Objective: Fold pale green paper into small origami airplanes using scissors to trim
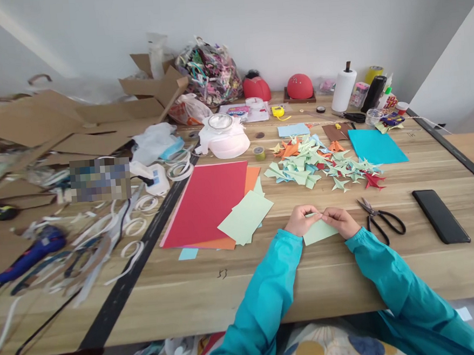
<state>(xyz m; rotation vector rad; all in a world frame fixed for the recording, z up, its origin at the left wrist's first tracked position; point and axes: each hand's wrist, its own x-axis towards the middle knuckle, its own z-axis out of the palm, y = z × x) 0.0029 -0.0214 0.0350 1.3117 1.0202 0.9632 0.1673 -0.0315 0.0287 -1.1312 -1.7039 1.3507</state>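
Both my hands pinch the far edge of a pale green sheet of paper (319,233) near the front of the wooden table. My left hand (304,221) grips it from the left, and my right hand (341,221) closes on it from the right, the fingertips nearly meeting. Beyond them lies a heap of folded paper shapes (307,162), mostly pale green, with some orange, blue and red. Left of my hands, pale green sheets (245,216) rest partly on large red paper (216,200). Black-handled scissors (380,219) lie open to the right.
A black phone (441,215) lies at the right. Bright blue paper (378,146) is behind the scissors. White tapes, cables and a blue glue gun (35,251) clutter the left side, beside cardboard boxes (111,113). Red pincushions (300,86) and a white roll (344,90) stand at the back.
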